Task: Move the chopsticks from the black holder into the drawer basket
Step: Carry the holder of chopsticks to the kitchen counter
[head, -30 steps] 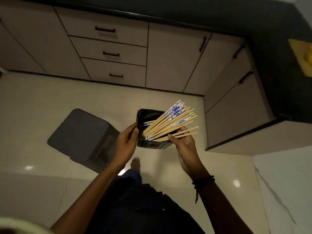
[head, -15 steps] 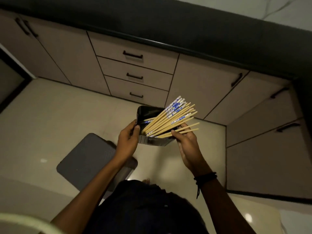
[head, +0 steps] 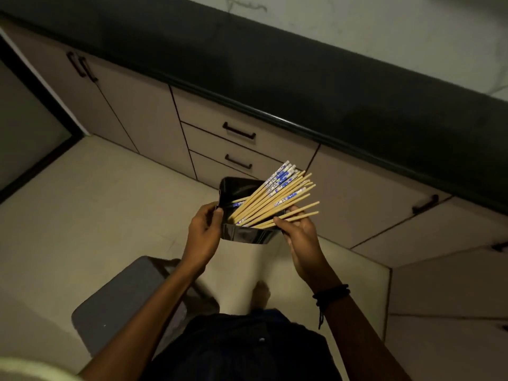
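Centre of frame, held in the air above the floor (head: 96, 202): black holder (head: 244, 235) with the chopsticks (head: 270, 200) inside it, none moved out yet.

Hands:
- The two are apart, one on each side of the holder.
- Left hand (head: 204, 235) grips the holder's left wall, thumb hooked over the rim.
- Right hand (head: 299, 235) pinches the lowest chopsticks of the fan between thumb and fingers. Its palm sits by the holder's right corner. We cannot tell whether it also carries the holder.

Drawers (head: 214, 119) under the dark bench (head: 247, 59), upper middle of frame, are all closed. No drawer basket in view. Grey mat (head: 118, 312) lies lower left.

Risks, as we judge them:
- The bundle is loose and splayed, with only the lowest sticks pinched. A lift by those alone would leave the rest behind or drag them out to scatter on the floor.
- The holder is tipped towards the right. More tilt and the unheld sticks slide out over the rim.
- Both hands are busy and a drawer needs opening. Freeing one hand leaves the holder on a one-sided grip, so it could swing and spill.

Orientation: long axes run from lower left to upper right of the frame. Tips are down in the holder's lower left corner. The blue-patterned and plain butt ends stick out past the upper right rim, fanned, with the lowest sticks lying closest to level.
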